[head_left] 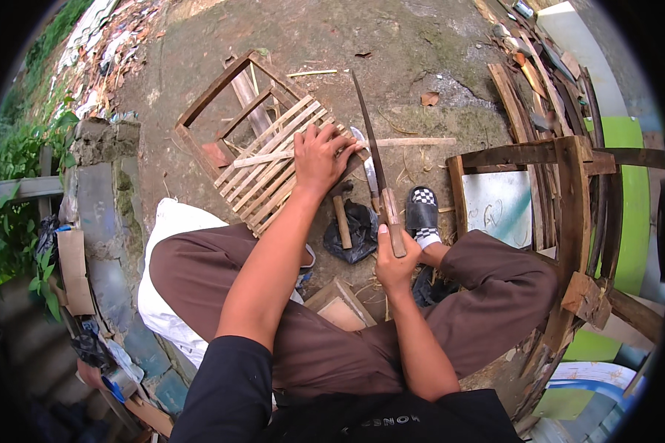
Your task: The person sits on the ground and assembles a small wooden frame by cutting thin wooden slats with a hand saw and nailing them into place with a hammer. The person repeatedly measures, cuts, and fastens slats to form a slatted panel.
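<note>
My right hand [397, 258] grips the wooden handle of a handsaw [370, 133]. Its long dark blade points up and away, close to the edge of a slatted wooden frame [270, 188]. My left hand [318, 159] is closed over a long pale wooden strip [414, 141] lying crosswise on the slats; the strip's right end sticks out past the saw blade. Just left of the saw lies a knife [369, 167] with a curved bright blade, partly hidden by it. A hammer [342, 218] with a wooden handle lies between my legs on a black plastic bag [360, 235].
A small wooden piece [341, 310] lies near my lap. At right stand a wooden frame [570, 199], a pale board [499, 207] and stacked timber [513, 96]. A low block wall [111, 221] runs along the left. Shavings and a dry leaf [429, 98] litter the ground.
</note>
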Available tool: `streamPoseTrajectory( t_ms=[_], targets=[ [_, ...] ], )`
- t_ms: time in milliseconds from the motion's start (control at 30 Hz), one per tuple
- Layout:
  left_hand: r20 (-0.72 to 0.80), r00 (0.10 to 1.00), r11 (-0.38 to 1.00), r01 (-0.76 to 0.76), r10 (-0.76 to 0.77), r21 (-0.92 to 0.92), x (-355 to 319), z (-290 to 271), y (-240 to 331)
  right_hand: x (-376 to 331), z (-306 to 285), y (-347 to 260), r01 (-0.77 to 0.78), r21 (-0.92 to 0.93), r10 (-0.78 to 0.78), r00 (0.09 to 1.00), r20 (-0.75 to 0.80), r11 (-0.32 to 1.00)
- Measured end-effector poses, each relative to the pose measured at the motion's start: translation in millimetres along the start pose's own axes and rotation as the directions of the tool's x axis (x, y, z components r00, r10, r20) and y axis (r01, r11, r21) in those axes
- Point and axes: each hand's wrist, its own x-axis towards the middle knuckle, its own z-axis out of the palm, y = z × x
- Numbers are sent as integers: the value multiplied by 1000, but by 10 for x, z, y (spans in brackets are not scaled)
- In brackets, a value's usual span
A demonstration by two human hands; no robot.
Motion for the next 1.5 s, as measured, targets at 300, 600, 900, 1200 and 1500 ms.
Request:
streamPoseTrajectory(
  t_ms=[300, 600, 900, 1200, 1500],
  targets=[
    [12, 1000, 999, 26, -26, -33, 18, -8, 1, -586, -366, -72, -4, -121, 8, 999, 33, 993],
    [-1, 1000, 1000, 20, -20, -7, 19, 31, -30, 122, 100, -46, -68, -6, 68, 998, 5, 998],
    [19, 999, 999, 26, -26, -23, 2, -24, 6, -534, -212, 11, -18, -120, 18, 1000, -3, 993],
    [27, 999, 999, 38, -38, 15, 77, 28, -26, -1007, -511, 36, -8, -124, 6, 1000, -13, 992],
    [18, 1000, 1000, 13, -13, -9, 5, 25, -15, 406, 157, 86, 40, -14, -40, 999, 17, 999]
  ],
)
